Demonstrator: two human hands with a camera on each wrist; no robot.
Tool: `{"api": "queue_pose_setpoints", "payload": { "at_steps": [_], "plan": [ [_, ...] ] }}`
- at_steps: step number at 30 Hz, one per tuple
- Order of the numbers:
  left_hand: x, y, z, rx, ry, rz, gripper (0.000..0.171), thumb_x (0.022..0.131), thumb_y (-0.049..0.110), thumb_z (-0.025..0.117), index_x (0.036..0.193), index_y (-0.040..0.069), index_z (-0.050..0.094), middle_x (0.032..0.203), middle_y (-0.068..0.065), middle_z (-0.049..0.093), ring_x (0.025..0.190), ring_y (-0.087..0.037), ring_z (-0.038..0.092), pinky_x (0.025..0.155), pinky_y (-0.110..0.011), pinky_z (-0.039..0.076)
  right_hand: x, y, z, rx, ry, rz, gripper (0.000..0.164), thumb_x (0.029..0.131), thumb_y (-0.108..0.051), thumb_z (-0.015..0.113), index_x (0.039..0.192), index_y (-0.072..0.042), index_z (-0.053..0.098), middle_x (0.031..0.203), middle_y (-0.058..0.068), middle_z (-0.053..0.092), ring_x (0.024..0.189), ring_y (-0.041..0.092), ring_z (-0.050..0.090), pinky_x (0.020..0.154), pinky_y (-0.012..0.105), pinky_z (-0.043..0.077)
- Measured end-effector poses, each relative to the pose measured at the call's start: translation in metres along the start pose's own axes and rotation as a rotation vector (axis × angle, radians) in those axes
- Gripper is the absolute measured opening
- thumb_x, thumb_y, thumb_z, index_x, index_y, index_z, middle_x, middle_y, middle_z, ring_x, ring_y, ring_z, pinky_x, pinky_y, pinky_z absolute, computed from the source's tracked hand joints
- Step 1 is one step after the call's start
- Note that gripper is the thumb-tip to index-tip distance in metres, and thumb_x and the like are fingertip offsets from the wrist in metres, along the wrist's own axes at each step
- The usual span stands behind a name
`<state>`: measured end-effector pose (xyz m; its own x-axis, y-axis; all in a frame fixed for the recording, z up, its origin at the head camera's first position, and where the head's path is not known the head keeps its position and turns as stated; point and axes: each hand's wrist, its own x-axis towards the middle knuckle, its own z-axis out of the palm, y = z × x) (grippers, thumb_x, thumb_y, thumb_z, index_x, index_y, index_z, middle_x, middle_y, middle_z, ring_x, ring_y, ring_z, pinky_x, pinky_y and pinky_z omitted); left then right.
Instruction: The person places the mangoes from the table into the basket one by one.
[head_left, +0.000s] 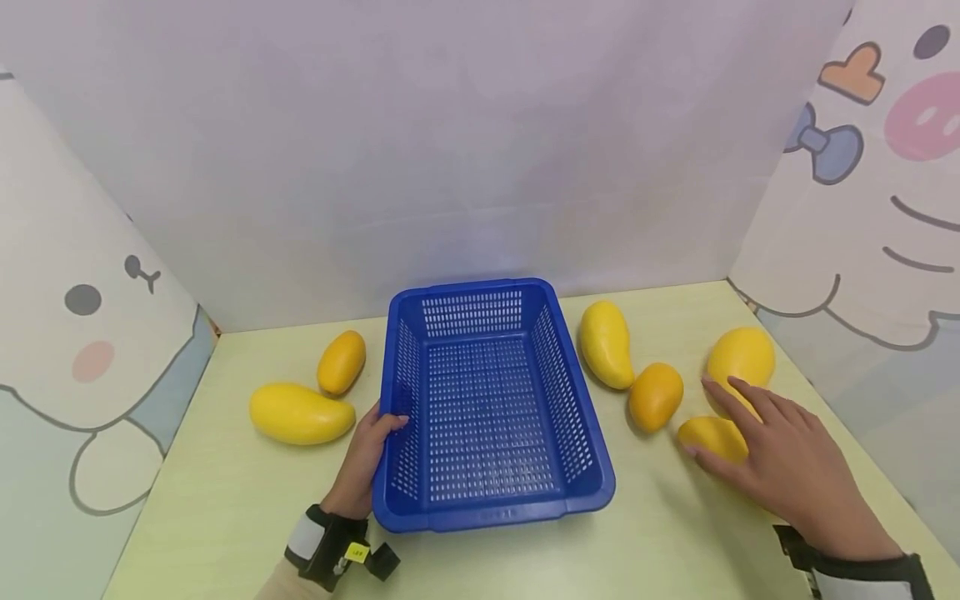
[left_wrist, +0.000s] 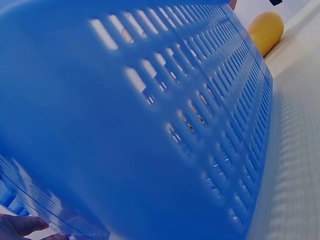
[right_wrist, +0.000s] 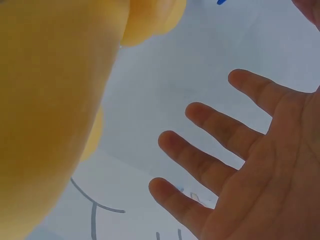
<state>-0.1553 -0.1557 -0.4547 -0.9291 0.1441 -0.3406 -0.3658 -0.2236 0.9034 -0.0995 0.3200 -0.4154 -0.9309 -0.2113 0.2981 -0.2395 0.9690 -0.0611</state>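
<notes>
A blue plastic basket (head_left: 491, 518) with slotted walls stands in the middle of the table with nothing inside. My left hand (head_left: 367, 454) grips its left rim, the thumb over the edge. In the left wrist view the slotted basket wall (left_wrist: 115, 140) fills most of the picture. On the right, my right hand (head_left: 795, 458) hovers over a yellow mango (head_left: 711, 437), fingers spread and straight. That hand's palm (right_wrist: 270, 170) faces a large yellow mango surface (right_wrist: 45, 100), with a gap between them. Another yellow mango (head_left: 742, 354) lies just beyond its fingertips.
Between basket and right hand lie a yellow mango (head_left: 604, 343) and an orange mango (head_left: 656, 397). Left of the basket are a second orange mango (head_left: 342, 362) and a long yellow mango (head_left: 300, 414). A pale curtain (head_left: 465, 167) closes off the back of the table (head_left: 202, 500).
</notes>
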Motion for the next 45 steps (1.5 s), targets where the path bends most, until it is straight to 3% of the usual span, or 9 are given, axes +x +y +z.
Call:
{"api": "queue_pose_setpoints", "payload": {
  "at_steps": [8,15,33,45],
  "plan": [
    [-0.002,0.001,-0.001,0.0,-0.01,-0.004,0.055,0.091,0.02,0.043,0.144,0.02,0.025,0.134,-0.02,0.041,0.112,-0.038,0.046,0.088,-0.047,0.044,-0.007,0.004,0.004,-0.007,-0.073,0.043,0.081,0.077,-0.067,0.056,0.143,-0.025,0.035,0.13,0.019,0.046,0.106,0.044,0.044,0.081,0.061,0.037],
    [-0.003,0.001,0.0,0.001,-0.008,0.001,0.056,0.092,0.02,0.043,0.145,0.02,0.023,0.136,-0.019,0.039,0.112,-0.037,0.046,0.089,-0.046,0.044,-0.009,0.007,0.009,-0.001,-0.13,0.101,0.078,0.078,-0.07,0.052,0.136,-0.019,0.044,0.126,0.02,0.049,0.104,0.044,0.045,0.078,0.062,0.038],
    [-0.002,-0.001,0.0,-0.006,-0.017,0.02,0.059,0.091,0.016,0.042,0.146,0.026,0.022,0.14,-0.016,0.036,0.116,-0.039,0.041,0.092,-0.049,0.041,-0.013,0.015,0.021,-0.002,-0.144,0.093,0.08,0.077,-0.069,0.054,0.14,-0.021,0.041,0.119,0.022,0.053,0.097,0.044,0.049,0.066,0.058,0.043],
    [-0.001,0.0,0.0,-0.001,-0.017,0.022,0.059,0.091,0.017,0.042,0.146,0.026,0.022,0.139,-0.017,0.037,0.114,-0.039,0.043,0.09,-0.048,0.042,-0.015,0.017,0.025,0.011,-0.176,0.106,0.081,0.077,-0.072,0.05,0.139,-0.02,0.041,0.118,0.021,0.053,0.099,0.042,0.048,0.068,0.058,0.043]
  ]
}}
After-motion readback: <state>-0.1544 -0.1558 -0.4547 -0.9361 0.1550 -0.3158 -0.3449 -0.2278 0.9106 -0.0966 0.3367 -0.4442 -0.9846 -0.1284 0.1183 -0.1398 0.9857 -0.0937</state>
